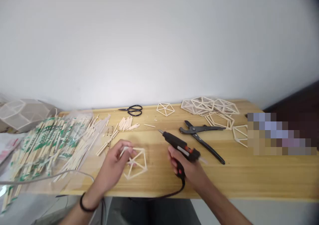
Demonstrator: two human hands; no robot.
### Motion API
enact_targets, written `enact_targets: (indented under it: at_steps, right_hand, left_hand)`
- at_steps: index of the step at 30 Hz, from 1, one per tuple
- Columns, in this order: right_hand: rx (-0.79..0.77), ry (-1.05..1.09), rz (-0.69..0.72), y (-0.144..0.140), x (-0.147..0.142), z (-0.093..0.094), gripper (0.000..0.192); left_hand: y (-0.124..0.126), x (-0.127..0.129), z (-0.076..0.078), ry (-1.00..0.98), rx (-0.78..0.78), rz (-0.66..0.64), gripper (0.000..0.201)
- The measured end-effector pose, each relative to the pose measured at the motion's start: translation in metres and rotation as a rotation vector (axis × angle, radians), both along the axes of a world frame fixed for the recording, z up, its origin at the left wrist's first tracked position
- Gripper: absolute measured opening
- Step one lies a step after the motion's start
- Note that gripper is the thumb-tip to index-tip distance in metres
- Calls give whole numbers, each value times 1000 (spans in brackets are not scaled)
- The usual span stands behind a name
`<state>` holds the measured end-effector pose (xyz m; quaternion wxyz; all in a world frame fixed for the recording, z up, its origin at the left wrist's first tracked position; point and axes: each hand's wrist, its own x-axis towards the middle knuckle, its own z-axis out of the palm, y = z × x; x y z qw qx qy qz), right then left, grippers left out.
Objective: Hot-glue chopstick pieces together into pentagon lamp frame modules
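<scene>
Stick frame [139, 165] — over the near tabletop [236, 175], its left side pinched in your left hand [117, 160] | glue gun [175, 141] — your right hand's [183, 162] fingers wrapped around its handle, nozzle apart from frame | best steady the frame, nozzle clear of skin | wooden surface, pale wall [159, 45] behind

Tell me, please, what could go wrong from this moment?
Burn: the glue gun in the right hand has its nozzle bare; if hot, it might burn the left hand should they meet.
Snag: its cord loops down to the table's front edge and could catch.
Breakage: the thin wooden-stick frame in the left hand might crack if pinched hard.
</scene>
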<state>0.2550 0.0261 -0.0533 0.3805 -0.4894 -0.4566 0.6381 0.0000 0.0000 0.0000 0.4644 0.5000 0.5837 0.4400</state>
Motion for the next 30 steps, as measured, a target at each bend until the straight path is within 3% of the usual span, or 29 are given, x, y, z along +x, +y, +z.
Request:
enact_targets:
  at_steps: [3,7,10,16,21,25,30]
  right_hand:
    - [128,-46,40,-46,2,10,48]
    - [377,-18,202,-76,-10,25,43]
    - [483,-98,294,-77,-18,32,39]
    - [533,-127,196,-86,-18,35,39]
    - [622,-145,209,-92,-29,40,42]
    - [600,-198,190,-96,-33,34,38]
    - [499,-171,142,-102,-34,23,40]
  left_hand:
    - [-47,4,-13,-44,-41,157,37]
    - [-85,5,-27,-7,-16,163,38]
    - [-84,6,-26,64,89,155,39]
    - [-78,25,-18,190,283,244,25]
    - [-88,35,-18,347,429,162,13]
    - [-90,33,-15,486,560,157,12]
    - [-88,32,-17,545,583,146,12]
